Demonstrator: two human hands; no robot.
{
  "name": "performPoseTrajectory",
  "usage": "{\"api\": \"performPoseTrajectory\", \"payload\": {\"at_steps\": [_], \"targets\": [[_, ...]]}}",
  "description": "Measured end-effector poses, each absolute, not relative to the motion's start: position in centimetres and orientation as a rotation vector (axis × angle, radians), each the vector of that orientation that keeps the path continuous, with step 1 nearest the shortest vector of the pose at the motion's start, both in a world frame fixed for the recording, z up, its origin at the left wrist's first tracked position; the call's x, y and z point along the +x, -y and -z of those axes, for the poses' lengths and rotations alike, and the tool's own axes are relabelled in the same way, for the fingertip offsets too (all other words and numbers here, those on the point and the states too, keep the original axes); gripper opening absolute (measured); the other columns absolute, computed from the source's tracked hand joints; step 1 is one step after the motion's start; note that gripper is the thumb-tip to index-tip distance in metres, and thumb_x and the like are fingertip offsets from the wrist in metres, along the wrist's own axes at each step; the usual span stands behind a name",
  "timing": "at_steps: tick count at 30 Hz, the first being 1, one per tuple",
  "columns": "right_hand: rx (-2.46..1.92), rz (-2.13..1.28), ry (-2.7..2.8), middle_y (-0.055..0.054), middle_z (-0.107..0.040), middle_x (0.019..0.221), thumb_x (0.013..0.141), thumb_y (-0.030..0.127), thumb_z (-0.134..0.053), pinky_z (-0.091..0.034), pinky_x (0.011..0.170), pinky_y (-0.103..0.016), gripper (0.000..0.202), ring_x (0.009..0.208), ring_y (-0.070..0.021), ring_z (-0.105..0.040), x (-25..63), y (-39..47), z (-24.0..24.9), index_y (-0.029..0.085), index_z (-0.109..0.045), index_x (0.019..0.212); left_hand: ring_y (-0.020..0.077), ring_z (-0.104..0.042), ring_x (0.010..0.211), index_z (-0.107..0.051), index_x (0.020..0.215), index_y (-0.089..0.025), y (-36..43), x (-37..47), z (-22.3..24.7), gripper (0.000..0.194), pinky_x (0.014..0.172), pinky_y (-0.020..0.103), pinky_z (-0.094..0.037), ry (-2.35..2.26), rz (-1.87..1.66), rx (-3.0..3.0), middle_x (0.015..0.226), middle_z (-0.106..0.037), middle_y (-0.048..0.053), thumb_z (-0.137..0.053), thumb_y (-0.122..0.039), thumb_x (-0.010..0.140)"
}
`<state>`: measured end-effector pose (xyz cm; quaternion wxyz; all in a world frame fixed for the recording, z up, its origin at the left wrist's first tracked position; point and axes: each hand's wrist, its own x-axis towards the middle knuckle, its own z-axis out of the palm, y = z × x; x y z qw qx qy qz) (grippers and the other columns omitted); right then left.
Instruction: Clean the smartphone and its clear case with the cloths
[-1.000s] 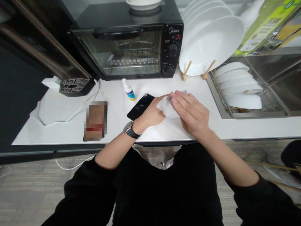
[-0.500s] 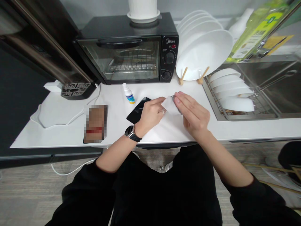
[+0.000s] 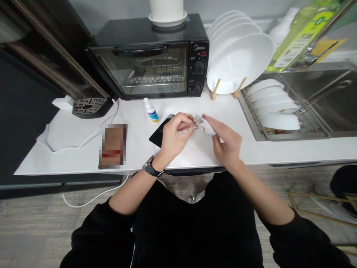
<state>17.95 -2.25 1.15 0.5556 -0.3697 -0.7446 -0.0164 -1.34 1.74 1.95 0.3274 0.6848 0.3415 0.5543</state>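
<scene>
My left hand [image 3: 177, 132], with a watch on its wrist, is closed on a thin clear item [image 3: 189, 129] with a shiny edge; its exact kind I cannot make out. A white cleaning cloth [image 3: 209, 128] is in my right hand [image 3: 228, 139], held against the right end of the clear item. Under and behind my left hand lies a flat black phone-like slab [image 3: 159, 133], partly covered. A small white spray bottle [image 3: 152, 111] with a blue and yellow label stands upright just beyond it.
Behind the bottle is a black toaster oven [image 3: 156, 70]. White plates [image 3: 240, 63] stand in a wooden rack to its right. Several white bowls [image 3: 279, 121] sit by the sink [image 3: 331, 108]. On the left lie a pixelated flat object [image 3: 113, 145] and a white cable [image 3: 80, 147].
My left hand has turned, so more of the clear item shows. My right hand has shifted slightly left and down, and the cloth is now bunched around the item's end.
</scene>
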Motion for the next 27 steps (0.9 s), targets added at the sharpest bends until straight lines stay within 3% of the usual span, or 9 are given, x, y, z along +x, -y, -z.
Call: {"api": "performPoseTrajectory", "payload": {"at_steps": [2, 4, 7, 10, 13, 15, 16, 21, 27], "targets": [[-0.85, 0.064, 1.779, -0.005, -0.077, 0.151, 0.113, 0.012, -0.052, -0.067, 0.115, -0.044, 0.062, 0.137, -0.0256, -0.077, 17.0, 2.5, -0.5, 0.035, -0.052, 0.171, 0.0166, -0.083, 0.102, -0.065, 0.089, -0.023, -1.5, -1.4, -1.7, 0.02, 0.093, 0.029, -0.064, -0.895, -1.462, 1.731, 0.103, -0.083, 0.002, -0.083, -0.031, 0.095], [-0.835, 0.136, 1.737, -0.006, -0.082, 0.143, 0.111, 0.01, -0.057, -0.07, 0.107, -0.044, 0.064, 0.127, -0.026, -0.082, 16.5, 2.2, -0.3, 0.036, -0.054, 0.169, 0.0205, -0.083, 0.114, -0.069, 0.093, -0.023, -1.1, -1.9, -1.9, 0.013, 0.098, 0.033, -0.065, -0.915, -1.413, 1.765, 0.104, -0.085, 0.003, -0.081, -0.029, 0.097], [-0.805, 0.256, 1.755, -0.007, -0.086, 0.131, 0.108, 0.006, -0.063, -0.073, 0.097, -0.042, 0.067, 0.116, -0.0257, -0.085, 16.4, 1.6, -0.6, 0.035, -0.057, 0.167, 0.024, -0.078, 0.131, -0.08, 0.103, -0.024, 0.3, -3.3, -3.1, 0.005, 0.114, 0.04, -0.061, -0.988, -1.328, 1.998, 0.121, -0.086, 0.005, -0.079, -0.026, 0.099], [-0.75, 0.351, 1.828, -0.005, -0.086, 0.131, 0.105, 0.005, -0.069, -0.074, 0.099, -0.041, 0.075, 0.118, -0.0251, -0.083, 16.1, 1.7, -0.9, 0.036, -0.051, 0.171, 0.0263, -0.08, 0.125, -0.081, 0.093, -0.021, 1.7, -4.5, -3.8, 0.005, 0.112, 0.042, -0.062, -1.155, -1.204, 2.209, 0.145, -0.079, 0.01, -0.08, -0.025, 0.096], [-0.652, 0.322, 1.943, -0.004, -0.084, 0.137, 0.105, 0.006, -0.072, -0.073, 0.107, -0.04, 0.082, 0.126, -0.0243, -0.082, 15.5, 2.6, -0.7, 0.032, -0.041, 0.176, 0.021, -0.082, 0.082, -0.074, 0.079, -0.019, 2.3, -4.8, -2.9, 0.013, 0.075, 0.031, -0.063, -1.282, -1.082, 2.234, 0.1, -0.087, 0.007, -0.073, -0.013, 0.09], [-0.623, 0.217, 2.049, -0.005, -0.08, 0.146, 0.106, 0.005, -0.069, -0.07, 0.114, -0.041, 0.085, 0.135, -0.0238, -0.078, 15.7, 3.0, -0.3, 0.03, -0.033, 0.179, 0.0174, -0.071, 0.057, -0.068, 0.07, -0.02, 2.5, -4.9, -1.8, 0.022, 0.056, 0.027, -0.051, -1.339, -1.055, 2.225, 0.069, -0.077, 0.002, -0.068, -0.009, 0.088], [-0.643, 0.162, 2.09, -0.006, -0.077, 0.151, 0.107, 0.004, -0.067, -0.069, 0.117, -0.043, 0.085, 0.139, -0.024, -0.075, 16.2, 3.0, -0.1, 0.031, -0.031, 0.179, 0.0169, -0.069, 0.054, -0.067, 0.067, -0.02, 2.7, -4.9, -1.3, 0.025, 0.054, 0.027, -0.048, -1.361, -1.051, 2.228, 0.064, -0.074, 0.002, -0.066, -0.009, 0.09], [-0.928, 0.122, 2.023, -0.007, -0.068, 0.162, 0.109, -0.003, -0.052, -0.062, 0.124, -0.057, 0.08, 0.153, -0.0285, -0.064, 17.9, 2.9, 0.9, 0.036, -0.037, 0.177, 0.021, -0.085, 0.09, -0.084, 0.105, -0.022, 4.4, -4.1, 0.4, 0.023, 0.08, 0.029, -0.061, -1.367, -1.123, 2.178, 0.104, -0.089, 0.005, -0.061, -0.023, 0.109], [-0.762, -0.025, 2.255, -0.008, -0.065, 0.164, 0.113, 0.006, -0.054, -0.053, 0.132, -0.047, 0.074, 0.158, -0.023, -0.058, 15.3, 4.9, 0.0, 0.027, -0.031, 0.18, 0.0266, -0.079, 0.071, -0.08, 0.085, -0.018, 5.1, -3.2, 2.0, 0.025, 0.066, 0.038, -0.057, -1.662, -1.1, 2.323, 0.077, -0.081, 0.01, -0.059, -0.014, 0.099]]}}
